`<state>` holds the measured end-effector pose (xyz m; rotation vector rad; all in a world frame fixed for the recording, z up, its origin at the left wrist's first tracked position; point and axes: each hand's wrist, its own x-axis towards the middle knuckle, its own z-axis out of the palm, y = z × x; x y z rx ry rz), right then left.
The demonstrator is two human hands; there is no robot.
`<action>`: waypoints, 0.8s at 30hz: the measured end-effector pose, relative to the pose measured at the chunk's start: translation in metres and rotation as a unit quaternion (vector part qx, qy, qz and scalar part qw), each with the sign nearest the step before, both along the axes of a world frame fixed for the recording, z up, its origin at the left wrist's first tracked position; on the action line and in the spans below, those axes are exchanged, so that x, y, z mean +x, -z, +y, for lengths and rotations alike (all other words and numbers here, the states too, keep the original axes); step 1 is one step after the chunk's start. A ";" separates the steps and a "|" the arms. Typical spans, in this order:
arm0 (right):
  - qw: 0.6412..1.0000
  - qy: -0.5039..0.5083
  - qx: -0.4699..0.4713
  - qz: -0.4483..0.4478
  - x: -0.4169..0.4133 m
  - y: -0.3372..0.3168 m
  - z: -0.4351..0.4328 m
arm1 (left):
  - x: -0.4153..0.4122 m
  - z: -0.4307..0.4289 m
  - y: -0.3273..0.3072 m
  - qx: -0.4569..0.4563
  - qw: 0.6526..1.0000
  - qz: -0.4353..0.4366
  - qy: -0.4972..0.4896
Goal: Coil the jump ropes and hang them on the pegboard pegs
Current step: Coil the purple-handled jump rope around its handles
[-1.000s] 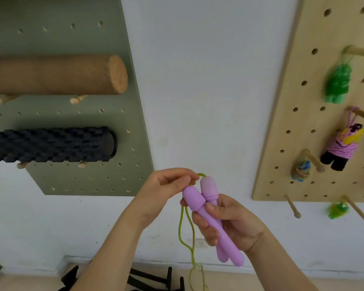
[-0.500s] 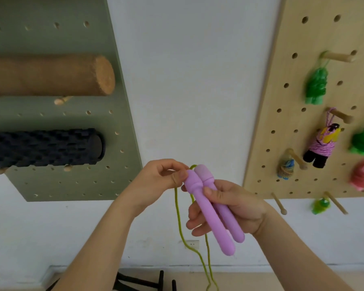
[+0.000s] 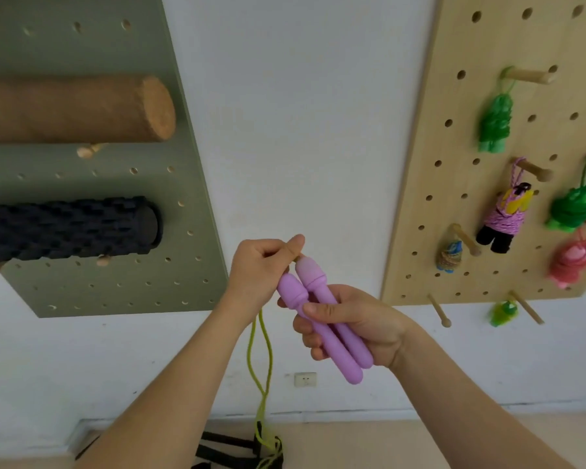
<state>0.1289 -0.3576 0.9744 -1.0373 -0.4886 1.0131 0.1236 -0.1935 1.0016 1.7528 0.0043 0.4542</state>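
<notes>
The jump rope's two purple handles (image 3: 310, 275) lie side by side at centre, clasped in the right hand (image 3: 359, 323), whose fingers curl round them. At their 11 o'clock tips, the left hand (image 3: 257, 269) pinches the yellow-green cord (image 3: 262, 407), which hangs down toward 6 o'clock. At 2 o'clock, the wooden pegboard (image 3: 471, 103) carries coiled ropes (image 3: 494, 126) on its pegs. At 9 o'clock, a green pegboard (image 3: 82, 292) holds a cork roller (image 3: 75, 110) and a black foam roller (image 3: 65, 228).

Cork roller (image 3: 75, 110) above black foam roller (image 3: 65, 230); wall socket (image 3: 305, 379); perhaps stand (image 3: 224, 451) below.
</notes>
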 end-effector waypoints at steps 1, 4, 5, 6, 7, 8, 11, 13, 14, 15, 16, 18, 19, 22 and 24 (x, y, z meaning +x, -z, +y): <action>1.000 -0.006 -0.012 0.006 -0.003 0.003 -0.002 | 0.002 0.000 0.003 -0.003 1.000 -0.006 -0.022; 0.997 -0.048 -0.027 0.052 -0.008 0.015 -0.008 | 0.002 0.004 0.012 -0.025 0.999 -0.005 -0.042; 0.997 -0.051 -0.033 0.049 -0.007 0.017 -0.012 | 0.002 0.003 0.016 -0.034 0.999 0.002 -0.040; 0.997 -0.045 -0.045 0.048 -0.008 0.019 -0.014 | 0.003 0.000 0.020 -0.052 0.998 0.014 -0.041; 0.996 -0.043 -0.054 0.049 -0.010 0.021 -0.009 | 0.001 0.002 0.026 -0.088 0.995 0.032 -0.045; 0.996 -0.035 -0.052 0.055 -0.012 0.023 -0.004 | 0.001 0.004 0.031 -0.140 0.988 0.047 -0.037; 0.996 -0.006 -0.017 0.089 -0.020 0.030 0.009 | -0.003 0.002 0.048 -0.286 0.954 0.078 -0.031; 0.992 0.019 0.009 0.125 -0.026 0.039 0.016 | -0.007 0.000 0.064 -0.261 0.959 0.100 -0.036; 0.990 0.036 0.020 0.137 -0.027 0.041 0.017 | -0.010 -0.003 0.071 -0.239 0.965 0.099 -0.029; 0.987 0.051 0.024 0.150 -0.029 0.043 0.018 | -0.016 -0.006 0.076 -0.218 0.970 0.105 -0.026; 0.984 0.066 0.029 0.161 -0.030 0.043 0.020 | -0.021 -0.010 0.081 -0.178 0.978 0.107 -0.027; 0.978 0.102 0.041 0.175 -0.029 0.038 0.024 | -0.029 -0.017 0.090 -0.125 0.983 0.130 -0.014; 0.977 0.126 0.031 0.171 -0.028 0.037 0.027 | -0.033 -0.018 0.094 -0.107 0.984 0.144 -0.001; 0.970 0.212 -0.118 0.026 -0.024 0.034 0.025 | -0.037 -0.012 0.095 0.162 0.973 0.161 0.043; 0.932 0.243 -0.247 -0.108 -0.023 0.032 0.021 | -0.039 -0.006 0.086 0.426 0.888 0.166 0.060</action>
